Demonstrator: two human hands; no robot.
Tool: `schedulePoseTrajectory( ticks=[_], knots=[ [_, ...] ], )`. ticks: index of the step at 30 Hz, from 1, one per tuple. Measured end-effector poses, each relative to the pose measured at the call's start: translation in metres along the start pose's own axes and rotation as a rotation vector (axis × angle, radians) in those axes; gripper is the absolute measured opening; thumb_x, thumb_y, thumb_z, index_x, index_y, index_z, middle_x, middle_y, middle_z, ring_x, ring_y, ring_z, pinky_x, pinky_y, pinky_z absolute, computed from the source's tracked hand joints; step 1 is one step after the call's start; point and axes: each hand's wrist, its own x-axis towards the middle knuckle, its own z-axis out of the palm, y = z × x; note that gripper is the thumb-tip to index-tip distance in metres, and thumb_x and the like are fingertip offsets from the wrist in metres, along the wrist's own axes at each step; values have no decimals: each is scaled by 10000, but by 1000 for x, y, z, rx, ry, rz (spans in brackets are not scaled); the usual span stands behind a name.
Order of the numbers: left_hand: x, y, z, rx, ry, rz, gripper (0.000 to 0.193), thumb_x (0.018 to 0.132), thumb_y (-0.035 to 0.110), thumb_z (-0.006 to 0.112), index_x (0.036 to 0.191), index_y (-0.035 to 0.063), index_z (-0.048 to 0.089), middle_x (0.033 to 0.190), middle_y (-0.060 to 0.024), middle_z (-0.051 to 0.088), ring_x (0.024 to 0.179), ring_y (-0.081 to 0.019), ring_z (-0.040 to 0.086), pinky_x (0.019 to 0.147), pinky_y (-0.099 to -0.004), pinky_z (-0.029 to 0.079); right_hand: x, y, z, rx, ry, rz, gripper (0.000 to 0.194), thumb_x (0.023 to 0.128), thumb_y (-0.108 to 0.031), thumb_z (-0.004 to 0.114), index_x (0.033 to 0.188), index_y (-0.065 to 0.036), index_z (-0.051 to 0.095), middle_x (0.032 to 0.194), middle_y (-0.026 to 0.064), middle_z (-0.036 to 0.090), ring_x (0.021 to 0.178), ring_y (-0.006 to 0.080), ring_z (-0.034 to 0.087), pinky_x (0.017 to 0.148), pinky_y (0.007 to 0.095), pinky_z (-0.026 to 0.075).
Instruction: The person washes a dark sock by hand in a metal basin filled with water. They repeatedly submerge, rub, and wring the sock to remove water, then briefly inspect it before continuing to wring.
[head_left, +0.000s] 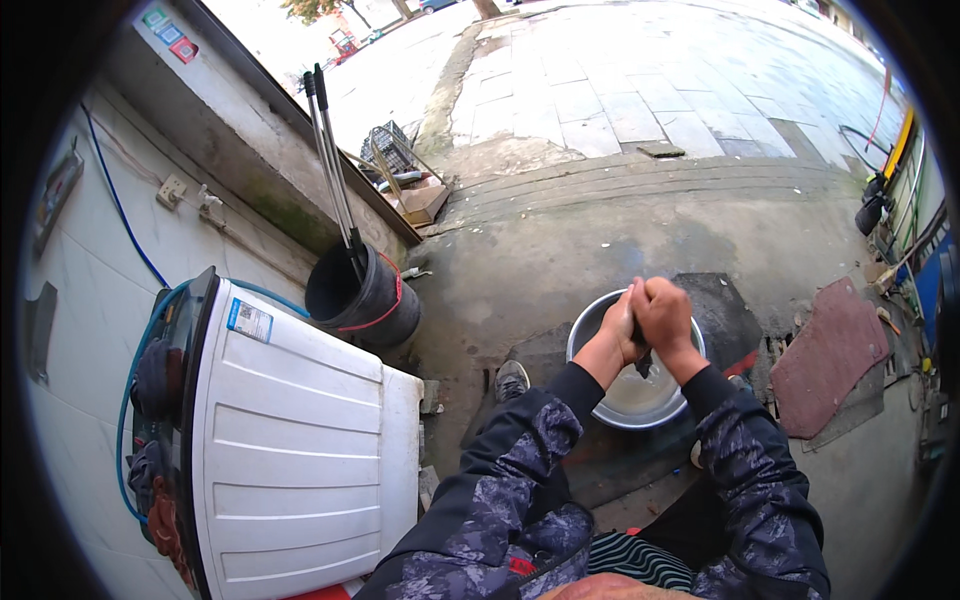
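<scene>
Both of my hands meet over a round metal basin (658, 421) on the ground between my feet. My left hand (619, 330) and my right hand (664, 319) are pressed together, closed around a dark wet cloth (643, 365). Most of the cloth is hidden between the palms; a dark end hangs below them. Cloudy water (634, 391) lies in the basin under my hands.
A white washing machine (300, 450) with clothes on top stands at the left. Beyond it is a black bucket (390, 307) holding long poles (334, 161). A reddish mat (825, 360) lies at the right. A crate (390, 146) stands by the doorway.
</scene>
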Motion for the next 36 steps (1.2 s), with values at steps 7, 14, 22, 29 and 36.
schedulePoseTrajectory(
  ticks=[7,14,22,29,36],
  knots=[
    [-23,3,29,173,159,57,630,1027,651,587,1354,113,606,1289,-134,656,1201,-296,651,1075,-536,540,14,20,-5,138,-90,-91,202,993,-248,658,950,-51,647,969,224,655,850,461,674,693,539,536],
    [-29,21,27,139,-166,23,514,1090,502,472,1366,86,596,1358,-147,649,1276,-279,640,1101,-501,533,-9,-14,-26,171,-125,-372,195,913,-271,734,920,-90,663,898,132,632,795,364,694,673,476,567],
    [-14,9,8,-5,-442,-211,433,1091,502,550,1313,141,638,1256,-52,707,1112,-225,714,916,-407,624,21,19,-20,45,27,43,157,988,-202,656,882,-86,648,876,162,713,814,412,700,681,518,560],
    [-18,8,16,285,-238,81,406,1099,555,537,1085,169,665,1036,-3,721,983,-166,706,854,-376,606,-1,-4,-9,-61,-12,-387,165,974,-342,710,1025,-196,768,937,43,749,763,280,735,615,424,583],
    [-21,7,23,205,130,97,433,1056,545,630,1168,129,670,1090,-59,740,978,-204,747,763,-352,652,17,12,-16,94,-41,58,183,986,-235,662,884,-85,640,799,196,704,767,430,710,665,535,563]
  ],
)
